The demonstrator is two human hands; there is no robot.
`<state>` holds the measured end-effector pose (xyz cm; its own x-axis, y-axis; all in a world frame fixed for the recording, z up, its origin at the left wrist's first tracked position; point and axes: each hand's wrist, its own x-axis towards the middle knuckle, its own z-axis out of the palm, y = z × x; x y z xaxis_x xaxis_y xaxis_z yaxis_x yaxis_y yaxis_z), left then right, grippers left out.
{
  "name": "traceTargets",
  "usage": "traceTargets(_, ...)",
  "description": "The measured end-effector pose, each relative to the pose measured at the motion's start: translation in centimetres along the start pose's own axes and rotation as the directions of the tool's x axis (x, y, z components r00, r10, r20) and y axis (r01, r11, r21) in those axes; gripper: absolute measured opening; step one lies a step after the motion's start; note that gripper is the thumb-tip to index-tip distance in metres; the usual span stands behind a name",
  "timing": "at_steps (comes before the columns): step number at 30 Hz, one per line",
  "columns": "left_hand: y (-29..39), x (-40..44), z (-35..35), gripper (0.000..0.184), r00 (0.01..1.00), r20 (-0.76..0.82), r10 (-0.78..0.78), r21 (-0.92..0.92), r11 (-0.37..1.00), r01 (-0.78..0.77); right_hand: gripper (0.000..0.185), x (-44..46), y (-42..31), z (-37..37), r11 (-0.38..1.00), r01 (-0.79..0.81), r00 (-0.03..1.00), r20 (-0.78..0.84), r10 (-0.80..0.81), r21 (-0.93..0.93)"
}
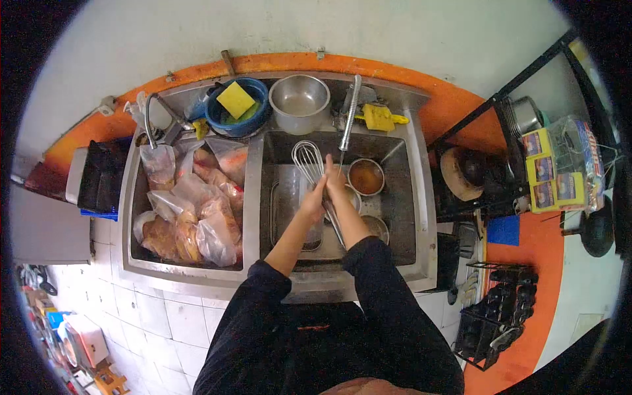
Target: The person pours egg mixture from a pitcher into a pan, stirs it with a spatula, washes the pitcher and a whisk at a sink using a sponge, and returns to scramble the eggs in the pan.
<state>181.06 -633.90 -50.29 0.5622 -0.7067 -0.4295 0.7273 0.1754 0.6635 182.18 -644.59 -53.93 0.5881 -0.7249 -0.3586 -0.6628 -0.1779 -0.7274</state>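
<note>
Your left hand (314, 201) and right hand (338, 189) clasp the silver wire balloon whisk (334, 222) between palms, seemingly steadying it above the grey steel sink (316, 277) beneath them.

It was a working kitchen: a double steel sink (275, 280) held bagged meat (191, 210) and pans (367, 176), with sponges (236, 100) and a bowl (299, 99) behind.

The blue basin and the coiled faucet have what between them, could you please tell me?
A round metal pot stands between the blue basin and coiled faucet in the head view.
</note>
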Motion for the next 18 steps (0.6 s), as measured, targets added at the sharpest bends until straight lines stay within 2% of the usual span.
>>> traceTargets(1,-0.8,0.7,-0.5,0.067,0.998,0.031,-0.058,-0.034,0.998,0.059,0.084,5.1,3.9,4.5,0.951,-0.079,0.994,-0.047,0.097,0.297)
traceTargets(2,-0.8,0.5,-0.1,0.067,0.998,0.035,-0.061,-0.037,0.997,0.063,0.084,4.6,4.1,3.7,0.952,-0.08,0.994,-0.051,0.1,0.294)
traceTargets(4,-0.7,0.0,0.5,0.071,0.994,-0.098,0.037,0.083,0.996,-0.029,0.084,0.4,2.8,0.8,0.861,-0.097,0.959,0.279,-0.054,0.499)
traceTargets(5,-1.6,1.0,-0.2,0.071,0.994,-0.101,0.034,0.075,0.997,-0.027,0.076,-3.7,0.0,-1.0,0.928,-0.114,0.972,0.231,0.031,0.356)
traceTargets(6,-3.1,2.9,-1.4,0.072,0.981,-0.194,-0.014,0.045,0.999,0.023,0.076,-4.7,1.6,-0.5,0.93,-0.117,0.972,0.233,0.035,0.349)
traceTargets(7,-4.0,3.9,-1.9,0.072,0.958,-0.281,-0.063,0.011,0.998,0.069,0.071,-4.8,4.0,0.2,0.943,0.175,0.975,0.082,-0.206,0.283)
traceTargets(8,-4.3,3.9,-1.5,0.072,0.958,-0.279,-0.066,0.005,0.998,0.07,0.066,-5.8,4.9,0.0,0.877,0.448,0.893,-0.045,-0.448,0.174)
traceTargets(9,-4.8,3.9,-0.9,0.068,0.976,-0.216,-0.036,-0.112,0.994,0.012,0.066,-6.8,5.9,-0.7,0.878,0.448,0.893,-0.044,-0.448,0.17)
traceTargets(10,-5.0,3.8,-0.6,0.066,0.988,-0.157,0.001,-0.228,0.973,-0.037,0.06,-8.8,5.5,-2.4,0.941,0.331,0.943,0.02,-0.331,-0.064)
traceTargets(11,-4.7,3.4,-0.3,0.056,0.994,-0.088,-0.068,-0.2,0.979,0.05,0.055,-10.4,5.7,-3.8,0.933,0.2,0.98,0.052,-0.194,-0.298)
traceTargets(13,-4.1,3.2,0.5,0.051,0.996,-0.076,-0.048,-0.16,0.986,0.035,0.051,-11.8,7.8,-5.3,0.919,0.219,0.975,0.038,-0.219,-0.327)
traceTargets(15,-1.5,2.3,1.6,0.052,0.973,-0.096,0.211,-0.009,0.977,-0.213,0.047,-12.8,9.5,-7.5,0.902,0.238,0.969,0.018,-0.248,-0.359)
traceTargets(16,-0.4,2.0,1.6,0.052,0.974,-0.091,0.206,-0.012,0.978,-0.208,0.044,-13.5,10.1,-8.9,0.916,0.272,0.961,0.047,-0.271,-0.293)
traceTargets(18,1.2,2.2,1.2,0.039,0.956,0.233,0.177,0.211,0.951,-0.227,0.041,-13.9,11.0,-10.2,0.929,0.295,0.955,0.065,-0.288,-0.222)
